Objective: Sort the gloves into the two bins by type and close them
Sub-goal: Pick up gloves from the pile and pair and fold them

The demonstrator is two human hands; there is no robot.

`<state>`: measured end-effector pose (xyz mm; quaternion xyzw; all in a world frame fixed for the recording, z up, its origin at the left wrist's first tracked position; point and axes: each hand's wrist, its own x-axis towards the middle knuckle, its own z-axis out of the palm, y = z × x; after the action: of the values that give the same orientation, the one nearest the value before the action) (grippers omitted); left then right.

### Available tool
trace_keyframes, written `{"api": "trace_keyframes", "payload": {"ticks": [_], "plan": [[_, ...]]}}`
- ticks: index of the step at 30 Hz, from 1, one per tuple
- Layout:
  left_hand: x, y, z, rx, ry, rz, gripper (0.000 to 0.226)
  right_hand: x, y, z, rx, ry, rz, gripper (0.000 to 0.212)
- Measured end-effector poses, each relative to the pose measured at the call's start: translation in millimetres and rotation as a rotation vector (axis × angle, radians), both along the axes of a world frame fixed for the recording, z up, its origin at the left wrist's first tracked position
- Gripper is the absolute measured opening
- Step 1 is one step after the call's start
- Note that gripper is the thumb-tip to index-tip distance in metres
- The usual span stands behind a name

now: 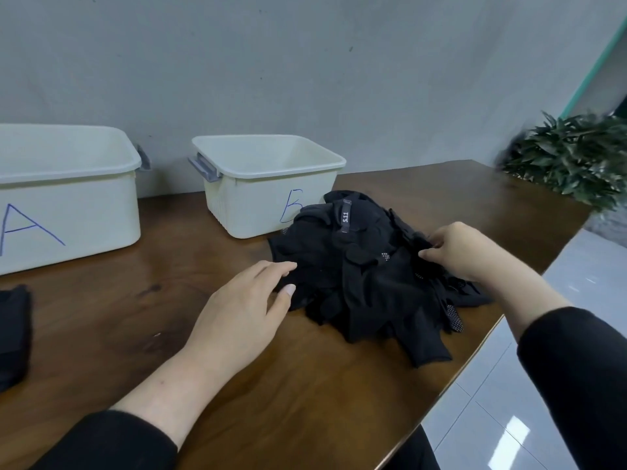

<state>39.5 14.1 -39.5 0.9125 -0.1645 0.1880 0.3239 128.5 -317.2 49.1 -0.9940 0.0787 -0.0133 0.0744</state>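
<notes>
A heap of black gloves (366, 276) lies on the brown wooden table (169, 300), right of centre. One glove on top carries a grey "5.11" strap. My left hand (244, 310) rests flat beside the heap's left edge, fingers apart, fingertips touching the fabric. My right hand (464, 249) pinches a black glove at the heap's right side. Behind the heap stands the white bin marked B (268, 184), open and empty as far as I can see. The white bin marked A (68, 195) stands at the far left, also without a lid; its inside is hidden.
A dark folded item (13, 334) lies at the table's left edge. A green plant (573, 157) sits past the table's far right corner. The table's right edge runs diagonally, with pale tiled floor (529, 401) beyond. A grey wall stands behind the bins.
</notes>
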Motion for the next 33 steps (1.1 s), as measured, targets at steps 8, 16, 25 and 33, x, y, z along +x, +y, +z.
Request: {"api": "trace_keyframes", "payload": {"ticks": [8,16,25,33], "plan": [[-3.8,6.2,-1.8,0.007,0.002,0.008,0.038,-12.9,-6.4,7.1,0.275,-0.47,-0.028,0.028],[-5.8,8.9,-1.5,-0.007,-0.023,0.017,0.039,-41.6,33.0,85.1,1.281,-0.547,0.069,0.02],[-25.2,42.3,7.1,-0.351,-0.024,0.132,0.052,-66.2,112.8,75.2,1.676,0.088,0.308,0.019],[-67.6,129.5,7.8,0.113,-0.053,0.339,0.037,-52.0,211.5,36.7,1.219,0.372,0.547,0.019]]}}
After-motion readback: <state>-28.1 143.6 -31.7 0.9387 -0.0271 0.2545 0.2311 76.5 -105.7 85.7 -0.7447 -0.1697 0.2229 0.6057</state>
